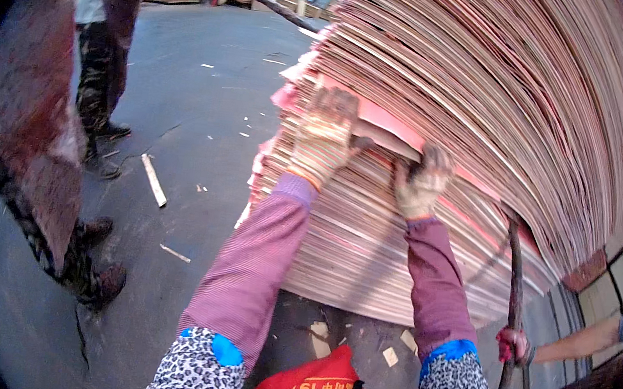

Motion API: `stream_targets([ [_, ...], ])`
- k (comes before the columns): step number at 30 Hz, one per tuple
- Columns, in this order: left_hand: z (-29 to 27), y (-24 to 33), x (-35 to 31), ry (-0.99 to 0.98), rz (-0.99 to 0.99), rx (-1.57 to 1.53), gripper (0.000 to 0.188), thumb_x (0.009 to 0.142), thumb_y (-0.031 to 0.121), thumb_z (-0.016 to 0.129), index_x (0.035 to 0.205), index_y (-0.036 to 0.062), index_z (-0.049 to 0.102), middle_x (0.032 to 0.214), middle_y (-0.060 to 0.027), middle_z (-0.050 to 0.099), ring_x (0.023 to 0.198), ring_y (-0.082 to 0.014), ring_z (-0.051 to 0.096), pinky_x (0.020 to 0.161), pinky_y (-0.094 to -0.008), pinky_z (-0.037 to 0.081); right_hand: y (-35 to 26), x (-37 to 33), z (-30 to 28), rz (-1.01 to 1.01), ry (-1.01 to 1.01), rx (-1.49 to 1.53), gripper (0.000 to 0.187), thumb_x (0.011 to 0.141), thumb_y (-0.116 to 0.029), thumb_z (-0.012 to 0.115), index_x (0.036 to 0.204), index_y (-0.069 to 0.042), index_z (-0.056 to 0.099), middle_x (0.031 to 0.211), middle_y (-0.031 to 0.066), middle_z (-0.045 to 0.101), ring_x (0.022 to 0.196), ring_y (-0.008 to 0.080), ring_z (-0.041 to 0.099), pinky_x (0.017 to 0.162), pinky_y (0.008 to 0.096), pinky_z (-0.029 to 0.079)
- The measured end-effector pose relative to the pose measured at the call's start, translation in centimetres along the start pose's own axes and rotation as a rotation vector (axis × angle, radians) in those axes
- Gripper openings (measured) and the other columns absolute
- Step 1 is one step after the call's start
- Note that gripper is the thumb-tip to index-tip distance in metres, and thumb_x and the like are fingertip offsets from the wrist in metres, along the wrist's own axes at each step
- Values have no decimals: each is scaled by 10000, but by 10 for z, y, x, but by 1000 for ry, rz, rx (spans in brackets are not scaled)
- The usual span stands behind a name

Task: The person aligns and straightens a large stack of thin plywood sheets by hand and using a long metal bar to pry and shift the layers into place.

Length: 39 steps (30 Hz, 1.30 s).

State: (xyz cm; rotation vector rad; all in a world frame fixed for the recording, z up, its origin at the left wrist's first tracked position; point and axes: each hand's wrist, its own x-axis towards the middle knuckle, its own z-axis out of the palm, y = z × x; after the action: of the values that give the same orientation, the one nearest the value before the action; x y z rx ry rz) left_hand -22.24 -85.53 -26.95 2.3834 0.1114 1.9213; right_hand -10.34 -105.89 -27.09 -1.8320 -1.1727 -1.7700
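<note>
A tall stack of thin, pinkish-brown wooden sheets (351, 251) rises over the dull grey floor (214, 95), its layers parted by a dark gap in the near face. The left hand (325, 135), in a striped work glove with blackened fingers, is at this gap near the stack's left edge, thumb pointing right. The right hand (424, 179), gloved alike, is farther in along the same face, its thumb apart from its fingers. Both hands' fingers are against the sheets' edges; I cannot tell whether they close on any. Between the hands shows a bright pink sheet (390, 124) above the gap. At the right, a co-worker's reddish gloved hand (515, 346) grips a rough brown wooden pole (515, 272), upper end against the stack. A pale wood strip (153, 180) lies on the floor, left of the stack.
</note>
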Motion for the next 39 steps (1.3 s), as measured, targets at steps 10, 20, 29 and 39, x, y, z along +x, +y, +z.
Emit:
stream_targets([
  [10, -6, -11, 2, 105, 73, 49, 719, 606, 362, 795, 1199, 61, 523, 1192, -135, 535, 1165, -334, 473, 1061, -507, 295, -17, 10, -2, 25, 9, 120, 669, 625, -336, 772, 1189, -75, 524, 1197, 136, 525, 1175, 315, 452, 1036, 502, 283],
  [20, 2, -3, 1, 204, 107, 3, 722, 579, 339, 795, 1188, 77, 509, 1167, -120, 521, 1114, -331, 489, 1024, -504, 337, -21, 12, -16, 46, -3, 166, 635, 695, -283, 729, 1220, -2, 508, 1208, 194, 509, 1227, 356, 407, 1081, 525, 241],
  [29, 4, -2, 1, 242, 108, 34, 697, 600, 414, 761, 1165, 75, 533, 1155, -113, 534, 1107, -323, 497, 1026, -510, 344, -19, 9, -14, 49, -23, 118, 651, 732, -283, 679, 1278, 5, 476, 1324, 184, 462, 1302, 352, 350, 1099, 526, 201],
  [39, 5, -4, -4, 194, 62, 75, 709, 613, 398, 769, 1199, 84, 522, 1185, -118, 531, 1154, -319, 481, 1048, -507, 311, -16, 5, -8, 41, -9, 103, 740, 714, -248, 676, 1355, 5, 404, 1376, 193, 418, 1334, 370, 314, 1113, 526, 179],
])
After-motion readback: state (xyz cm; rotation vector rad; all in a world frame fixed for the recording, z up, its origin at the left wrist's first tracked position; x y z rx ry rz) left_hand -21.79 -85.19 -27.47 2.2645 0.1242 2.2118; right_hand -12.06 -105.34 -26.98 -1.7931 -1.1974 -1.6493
